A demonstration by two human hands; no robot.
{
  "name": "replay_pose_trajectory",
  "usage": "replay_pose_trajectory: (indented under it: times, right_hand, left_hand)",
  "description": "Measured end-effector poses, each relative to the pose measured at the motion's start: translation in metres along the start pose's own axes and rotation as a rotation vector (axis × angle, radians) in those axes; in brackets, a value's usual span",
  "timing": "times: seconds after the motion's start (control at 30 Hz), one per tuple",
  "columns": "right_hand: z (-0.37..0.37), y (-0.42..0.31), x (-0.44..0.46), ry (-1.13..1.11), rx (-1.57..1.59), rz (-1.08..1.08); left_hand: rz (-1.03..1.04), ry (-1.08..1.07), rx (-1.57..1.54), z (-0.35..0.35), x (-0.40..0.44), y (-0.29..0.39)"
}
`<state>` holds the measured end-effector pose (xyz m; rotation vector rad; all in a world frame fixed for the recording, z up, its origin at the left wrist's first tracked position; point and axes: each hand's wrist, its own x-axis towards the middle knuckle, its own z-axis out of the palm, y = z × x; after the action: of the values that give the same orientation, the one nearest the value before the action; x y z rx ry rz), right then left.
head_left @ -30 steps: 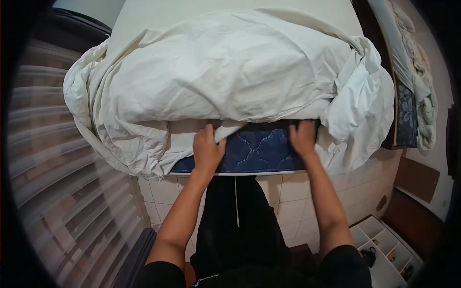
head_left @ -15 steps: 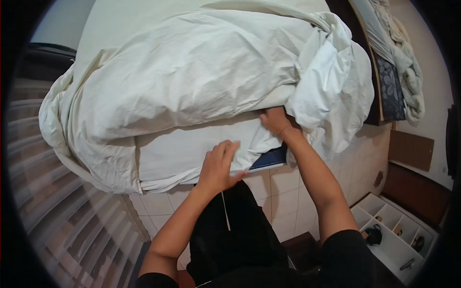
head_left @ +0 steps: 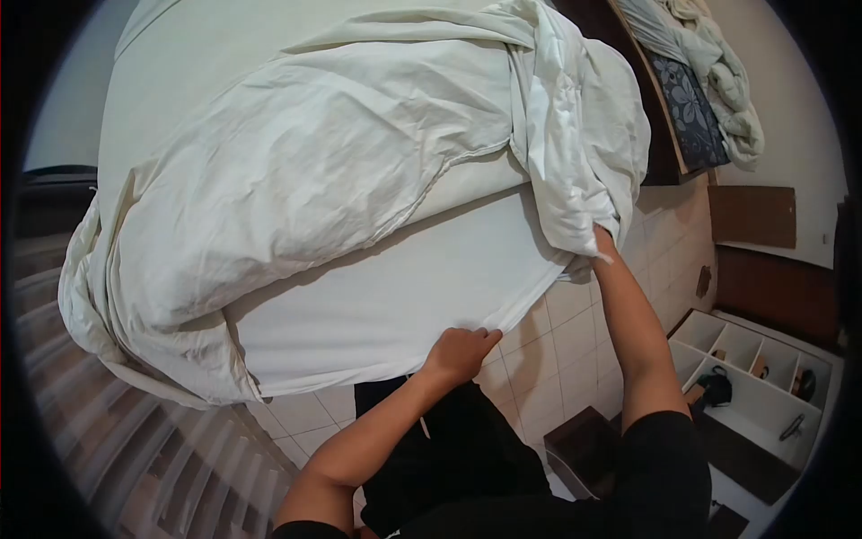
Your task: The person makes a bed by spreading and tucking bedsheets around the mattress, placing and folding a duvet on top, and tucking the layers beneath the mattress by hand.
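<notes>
A white fitted sheet [head_left: 386, 301] covers the end of the mattress, smooth over its top. My left hand [head_left: 461, 355] is closed on the lower edge of this sheet, near the middle. At the right corner my right hand [head_left: 603, 241] is mostly hidden under the hanging folds of a cream duvet [head_left: 314, 171]; only the wrist and a bit of the hand show. The duvet lies bunched and folded back across the bed, its right end [head_left: 575, 135] drooping over the side.
Sheer curtains [head_left: 171, 449] hang at the left. A second bed with a floral mattress [head_left: 687, 112] stands at upper right. A white compartment shelf [head_left: 763, 395] with small items and a dark box [head_left: 584, 449] are at lower right, on tiled floor [head_left: 530, 359].
The white sheet now covers the blue mattress edge seen before. My left hand has moved right and closed on the sheet's edge. My right hand has moved right, under the duvet. The view has shifted.
</notes>
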<state>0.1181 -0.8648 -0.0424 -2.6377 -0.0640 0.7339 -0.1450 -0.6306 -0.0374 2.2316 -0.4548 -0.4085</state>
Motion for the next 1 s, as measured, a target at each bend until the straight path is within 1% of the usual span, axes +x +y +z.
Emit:
replay_pose_trajectory:
  times: [0.17, 0.2, 0.27, 0.3, 0.33, 0.37, 0.4, 0.43, 0.47, 0.5, 0.57, 0.6, 0.67, 0.7, 0.8, 0.83, 0.87, 0.93, 0.97, 1.0]
  right_hand:
    - [-0.009, 0.004, 0.049, 0.056, -0.009, 0.066]
    - [-0.014, -0.018, 0.096, 0.067, -0.020, 0.074]
    - [-0.021, -0.008, 0.098, 0.091, -0.049, 0.094]
    - [-0.027, -0.004, 0.106, 0.104, -0.063, 0.105]
    - [-0.031, 0.003, 0.109, 0.115, -0.079, 0.116]
    - [-0.036, 0.018, 0.103, 0.122, -0.092, 0.133]
    - [-0.042, 0.052, 0.078, 0.125, -0.100, 0.161]
    - [-0.058, 0.092, 0.048, 0.130, -0.103, 0.191]
    - [-0.069, 0.122, 0.033, 0.138, -0.104, 0.218]
    - [-0.068, 0.128, 0.031, 0.147, -0.105, 0.245]
    - [-0.089, 0.060, -0.031, -0.334, -0.417, 0.401]
    - [-0.087, 0.062, -0.031, -0.336, -0.412, 0.412]
    - [-0.082, 0.075, -0.017, -0.202, -0.445, 0.309]
    - [-0.076, 0.085, -0.008, -0.139, -0.464, 0.257]
    - [-0.060, 0.116, 0.009, 0.032, -0.515, 0.105]
    - [-0.059, 0.125, 0.014, 0.095, -0.527, 0.054]
    - [-0.058, 0.125, 0.021, 0.104, -0.520, 0.050]
    - [-0.053, 0.116, 0.037, 0.093, 0.133, 0.178]
    - [-0.047, 0.110, 0.039, 0.095, 0.139, 0.181]
    - [-0.042, 0.091, 0.035, 0.137, 0.422, 0.316]
  left_hand:
    - [0.025, -0.054, 0.060, 0.010, 0.000, 0.005]
    - [-0.040, -0.066, 0.088, 0.016, -0.002, 0.006]
    - [-0.166, -0.090, 0.136, 0.026, -0.001, 0.015]
    - [-0.161, -0.082, 0.130, 0.028, -0.001, 0.016]
    - [-0.174, -0.030, 0.106, 0.029, -0.002, 0.013]
    - [-0.187, 0.013, 0.080, 0.027, -0.004, 0.012]
    - [-0.200, 0.045, 0.053, 0.027, -0.009, 0.014]
    - [-0.193, 0.028, 0.046, 0.030, -0.015, 0.017]
    - [-0.150, 0.023, 0.035, 0.033, -0.022, 0.019]
    - [-0.106, 0.018, 0.023, 0.034, -0.030, 0.020]
    - [-0.060, -0.002, 0.008, 0.028, -0.045, 0.026]
    - [-0.050, -0.105, -0.049, 0.023, -0.050, 0.033]
    - [-0.017, -0.287, -0.137, 0.011, -0.048, 0.040]
    - [-0.009, -0.286, -0.130, 0.005, -0.045, 0.038]
    - [-0.138, 0.130, -0.317, -0.018, -0.021, 0.030]
    - [-0.216, 0.179, -0.372, -0.028, -0.005, 0.029]
    - [-0.298, 0.235, -0.428, -0.038, 0.017, 0.027]
    - [-0.329, 0.388, -0.673, -0.047, 0.072, 0.022]
    - [-0.411, 0.394, -0.926, -0.052, 0.107, 0.023]
    - [-0.492, 0.397, -1.168, -0.058, 0.141, 0.024]
